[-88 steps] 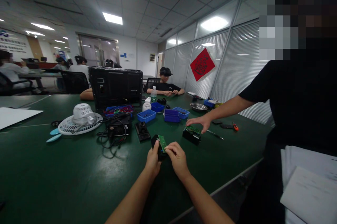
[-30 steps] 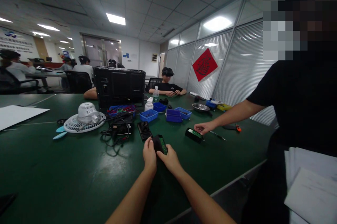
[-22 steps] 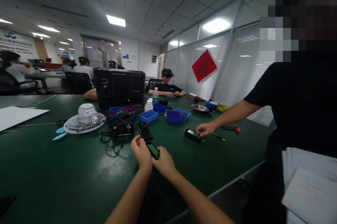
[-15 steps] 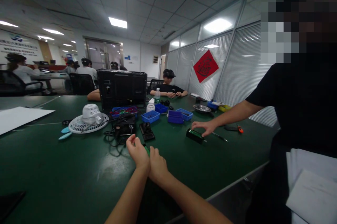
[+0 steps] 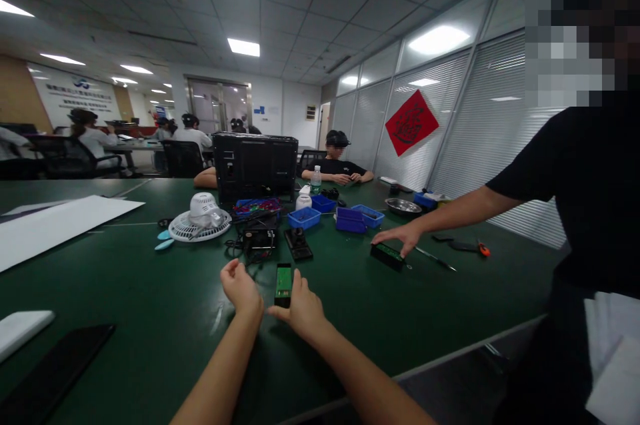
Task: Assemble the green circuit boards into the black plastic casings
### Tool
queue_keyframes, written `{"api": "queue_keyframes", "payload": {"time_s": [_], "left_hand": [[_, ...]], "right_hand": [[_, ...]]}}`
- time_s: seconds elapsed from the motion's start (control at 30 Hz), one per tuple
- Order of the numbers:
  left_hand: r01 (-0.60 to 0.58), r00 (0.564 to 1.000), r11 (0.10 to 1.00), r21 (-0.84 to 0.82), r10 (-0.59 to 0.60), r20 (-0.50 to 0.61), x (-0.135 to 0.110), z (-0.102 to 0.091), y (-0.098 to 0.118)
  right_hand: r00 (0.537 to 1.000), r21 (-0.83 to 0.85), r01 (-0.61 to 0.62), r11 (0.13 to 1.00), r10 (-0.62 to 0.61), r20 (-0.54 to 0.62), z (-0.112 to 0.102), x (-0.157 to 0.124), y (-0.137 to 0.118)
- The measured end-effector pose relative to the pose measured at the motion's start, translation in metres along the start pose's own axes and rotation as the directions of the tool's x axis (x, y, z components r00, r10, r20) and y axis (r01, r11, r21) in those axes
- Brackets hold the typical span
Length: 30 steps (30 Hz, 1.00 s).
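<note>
A small black case with a green circuit board [image 5: 283, 284] in it lies flat on the green table [image 5: 150, 292] in front of me. My right hand [image 5: 303, 308] rests against its right side and near end, with the fingers curled round it. My left hand [image 5: 241, 288] sits just left of the case with a small gap, fingers curled in and nothing visible in them. Across the table a standing person's hand [image 5: 400, 236] lies spread over a second black case with a green board [image 5: 387, 256].
Behind the case are a black stand [image 5: 298, 244], tangled cables [image 5: 253, 242], a white fan [image 5: 199, 222], blue bins [image 5: 304, 217], a black computer case [image 5: 255, 168] and a metal bowl [image 5: 403, 206]. A white sheet [image 5: 60, 222] and a dark phone [image 5: 55, 372] lie left. A screwdriver [image 5: 435, 258] lies right.
Both hands held the case up and turned it, then lowered it to the table. My left hand has now come off it to the left; the view has shifted left.
</note>
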State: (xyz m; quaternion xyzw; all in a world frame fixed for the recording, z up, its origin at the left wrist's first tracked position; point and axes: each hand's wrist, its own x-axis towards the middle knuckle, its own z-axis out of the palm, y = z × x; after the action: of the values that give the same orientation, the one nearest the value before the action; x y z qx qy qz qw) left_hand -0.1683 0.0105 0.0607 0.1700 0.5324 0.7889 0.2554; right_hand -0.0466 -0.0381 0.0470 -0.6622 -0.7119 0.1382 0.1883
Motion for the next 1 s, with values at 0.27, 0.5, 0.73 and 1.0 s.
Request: {"api": "queue_keyframes", "payload": {"time_s": [0.27, 0.5, 0.73, 1.0], "left_hand": [[0.144, 0.989, 0.989, 0.028, -0.144, 0.007, 0.013, -0.017, -0.016], [0.245, 0.969, 0.969, 0.019, -0.245, 0.017, 0.014, -0.018, -0.019], [0.318, 0.947, 0.948, -0.001, -0.318, 0.048, 0.012, -0.018, -0.016], [0.487, 0.856, 0.873, -0.017, -0.474, 0.204, 0.005, -0.012, -0.024]], "right_hand": [[0.999, 0.03, -0.038, 0.999, 0.039, -0.025, -0.007, -0.007, 0.026], [1.0, 0.031, -0.023, 0.999, 0.024, -0.006, -0.008, -0.009, 0.026], [1.0, -0.007, 0.003, 1.0, -0.003, 0.013, -0.006, -0.006, 0.009], [0.999, -0.115, 0.002, 0.993, -0.008, -0.045, 0.014, 0.015, -0.024]]}}
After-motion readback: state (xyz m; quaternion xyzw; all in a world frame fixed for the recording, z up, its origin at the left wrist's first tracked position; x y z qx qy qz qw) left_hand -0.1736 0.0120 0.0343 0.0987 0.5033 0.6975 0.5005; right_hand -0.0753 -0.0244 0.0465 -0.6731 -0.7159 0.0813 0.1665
